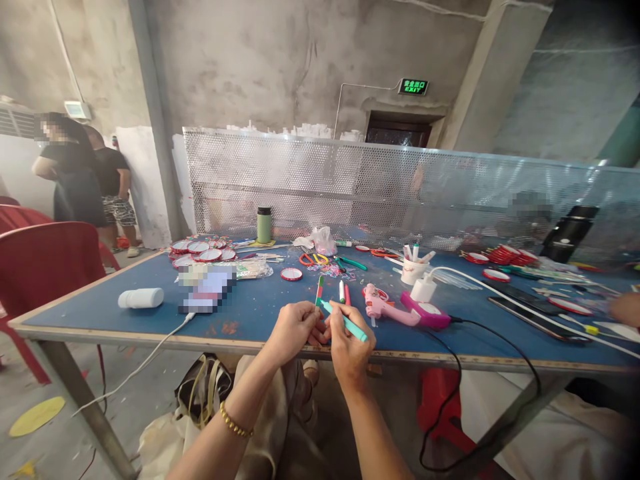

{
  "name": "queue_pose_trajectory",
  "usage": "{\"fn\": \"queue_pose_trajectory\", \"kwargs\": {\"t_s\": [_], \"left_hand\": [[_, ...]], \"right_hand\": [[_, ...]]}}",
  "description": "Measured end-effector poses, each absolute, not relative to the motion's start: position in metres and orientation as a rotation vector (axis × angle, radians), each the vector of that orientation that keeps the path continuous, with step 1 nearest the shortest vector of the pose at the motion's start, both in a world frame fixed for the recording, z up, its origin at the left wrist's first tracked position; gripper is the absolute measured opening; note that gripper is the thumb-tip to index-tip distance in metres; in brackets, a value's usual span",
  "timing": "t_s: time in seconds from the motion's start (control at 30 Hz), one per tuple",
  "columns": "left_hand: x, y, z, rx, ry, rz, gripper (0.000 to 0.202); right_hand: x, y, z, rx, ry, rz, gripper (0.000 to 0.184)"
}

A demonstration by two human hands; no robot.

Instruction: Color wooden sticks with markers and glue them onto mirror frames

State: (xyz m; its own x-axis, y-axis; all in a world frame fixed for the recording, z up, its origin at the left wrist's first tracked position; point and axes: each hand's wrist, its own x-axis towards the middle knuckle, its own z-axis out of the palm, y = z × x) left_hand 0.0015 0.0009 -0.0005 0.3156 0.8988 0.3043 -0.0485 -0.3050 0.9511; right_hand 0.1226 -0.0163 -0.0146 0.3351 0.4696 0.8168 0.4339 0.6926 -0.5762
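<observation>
My right hand (350, 347) grips a teal marker pen (347, 321), its tip pointing left toward my left hand (295, 328). My left hand pinches something small at that tip; what it is stays hidden by the fingers. Both hands hover over the near edge of the blue table (250, 313). Just beyond them lie a red and green marker (319, 291) and two more markers (344, 292). A pink glue gun (385, 307) lies to the right of my right hand.
Red-rimmed round discs (200, 252) pile at the back left. A green bottle (264, 225), a white tube (141, 298), a cup of pens (414, 269), scissors (313, 259), phones (535, 313) and cables lie about. Red chair (45, 260) left; two people stand far left.
</observation>
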Motion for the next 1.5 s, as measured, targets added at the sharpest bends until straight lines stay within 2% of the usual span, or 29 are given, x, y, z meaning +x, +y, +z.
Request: {"fn": "queue_pose_trajectory", "kwargs": {"t_s": [1.5], "left_hand": [[0.001,-0.0004,0.0012,1.585,0.799,1.196,0.039]], "right_hand": [[0.1195,-0.0199,-0.0091,-0.873,-1.326,0.009,0.024]]}}
